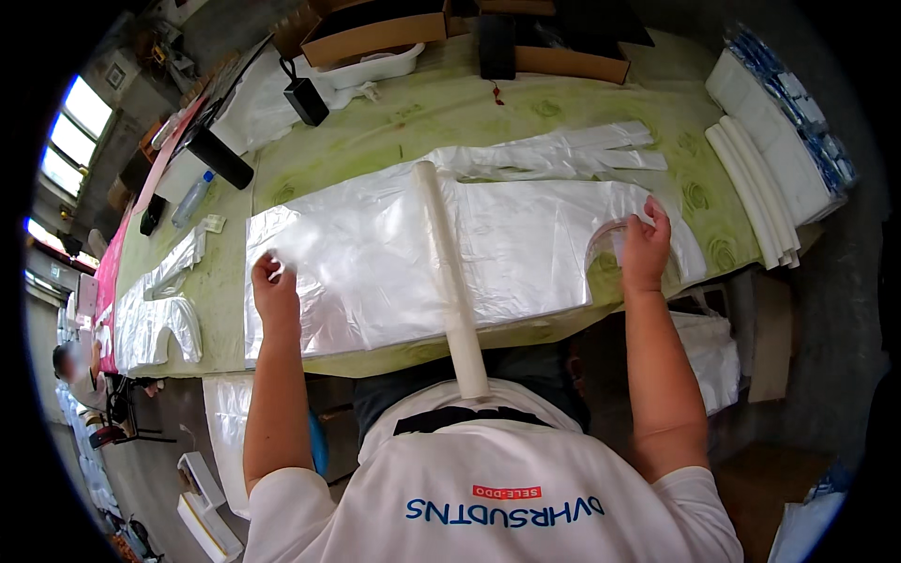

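A stack of thin, clear-white plastic sheets (526, 253) with a curved cut-out at its right end lies across the table before me. At the stack's left part, my left hand (275, 298) is closed in a pinch on the film, which looks blurred and lifted there. My right hand (645, 251) has its fingers closed on the narrow strip of plastic beside the cut-out. A long pale roll (439, 244) lies across the middle of the stack, its near end overhanging the table edge by my waist.
Loose plastic strips (563, 150) lie beyond the stack; another cut plastic piece (160, 319) is at left. A bottle (192, 199), black cylinder (218, 157) and black box-shaped item (304, 100) stand farther back. Cardboard boxes (375, 33) line the far edge; white rolls (751, 192) lie right.
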The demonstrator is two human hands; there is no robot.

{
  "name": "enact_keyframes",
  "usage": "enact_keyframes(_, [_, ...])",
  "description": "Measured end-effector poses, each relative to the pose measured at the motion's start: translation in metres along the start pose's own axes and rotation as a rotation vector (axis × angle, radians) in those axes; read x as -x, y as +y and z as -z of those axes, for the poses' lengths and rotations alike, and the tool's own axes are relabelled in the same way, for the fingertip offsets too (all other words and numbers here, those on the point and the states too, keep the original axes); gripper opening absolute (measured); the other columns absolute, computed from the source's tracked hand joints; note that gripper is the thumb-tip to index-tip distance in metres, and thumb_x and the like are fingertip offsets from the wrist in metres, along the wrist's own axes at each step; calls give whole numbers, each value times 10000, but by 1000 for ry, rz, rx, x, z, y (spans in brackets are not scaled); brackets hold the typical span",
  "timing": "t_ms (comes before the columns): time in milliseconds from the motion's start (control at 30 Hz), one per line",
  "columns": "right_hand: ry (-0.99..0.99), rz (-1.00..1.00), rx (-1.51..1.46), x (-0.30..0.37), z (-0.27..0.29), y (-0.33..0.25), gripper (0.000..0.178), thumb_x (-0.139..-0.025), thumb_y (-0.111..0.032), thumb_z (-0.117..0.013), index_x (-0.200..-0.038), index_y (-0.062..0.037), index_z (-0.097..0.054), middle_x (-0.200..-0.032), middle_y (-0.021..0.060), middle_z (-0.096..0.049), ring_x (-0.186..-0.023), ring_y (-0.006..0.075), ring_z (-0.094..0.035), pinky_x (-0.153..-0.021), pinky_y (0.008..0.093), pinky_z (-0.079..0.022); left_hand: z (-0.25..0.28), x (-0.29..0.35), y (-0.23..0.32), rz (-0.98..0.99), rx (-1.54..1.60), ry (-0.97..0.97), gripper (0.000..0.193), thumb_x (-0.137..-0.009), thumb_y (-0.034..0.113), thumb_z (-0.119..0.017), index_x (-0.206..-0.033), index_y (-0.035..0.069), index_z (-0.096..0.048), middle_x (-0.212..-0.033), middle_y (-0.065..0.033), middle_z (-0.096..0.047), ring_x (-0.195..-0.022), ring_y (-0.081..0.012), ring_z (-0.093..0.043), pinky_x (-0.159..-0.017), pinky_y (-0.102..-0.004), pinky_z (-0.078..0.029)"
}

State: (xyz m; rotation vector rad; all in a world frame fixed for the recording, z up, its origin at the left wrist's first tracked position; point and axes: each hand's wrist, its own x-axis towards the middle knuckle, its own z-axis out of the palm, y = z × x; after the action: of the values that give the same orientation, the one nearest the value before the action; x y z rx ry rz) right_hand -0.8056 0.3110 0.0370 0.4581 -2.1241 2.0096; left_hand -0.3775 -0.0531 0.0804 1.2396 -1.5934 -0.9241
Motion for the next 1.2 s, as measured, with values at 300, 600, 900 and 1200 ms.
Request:
enact_keyframes(300, [-420, 294, 55, 143, -9, -110, 284, -854, 1, -666, -1135, -27, -643, -1188, 123, -645, -1005, 244, -625, -897, 346, -507, -87, 116, 89, -491, -101, -788, 701, -871, 32, -673, -1503, 50, -370, -1405, -156, -541, -1310, -316, -518, -1088, -434, -421])
enact_keyframes(600, [-968, 587, 49, 186, -48, -147, 344, -791, -69, -742, -1127, -66, -666, -1246, 148, -642, -1208, 403, -557, -1031, 475, -469, -95, 117, 74, -689, -536, -779, 800, -836, 136, -681, -1541, 26, -320, -1437, -218, -491, -1389, -389, -409, -1176, -505, -296])
enact_keyframes(900, [-986, 617, -18, 196, -57, -163, 358, -784, -67, -741, -1130, -64, -652, -1191, 160, -640, -1142, 400, -565, -1014, 490, -461, -81, 98, 109, -716, -233, -921, 400, -864, 180, -736, -1233, 52, -650, -1467, -201, -480, -1363, -464, -406, -1120, -529, -371])
enact_keyframes(1200, [-759, 669, 470, 166, -88, -131, 407, -805, -162, -736, -1201, -119, -657, -1395, 188, -477, -1309, 451, -403, -1093, 589, -339, -65, 105, 82, -616, -321, -827, 731, -788, 163, -779, -1444, 87, -466, -1630, -253, -219, -1523, -464, -158, -1214, -506, -258])
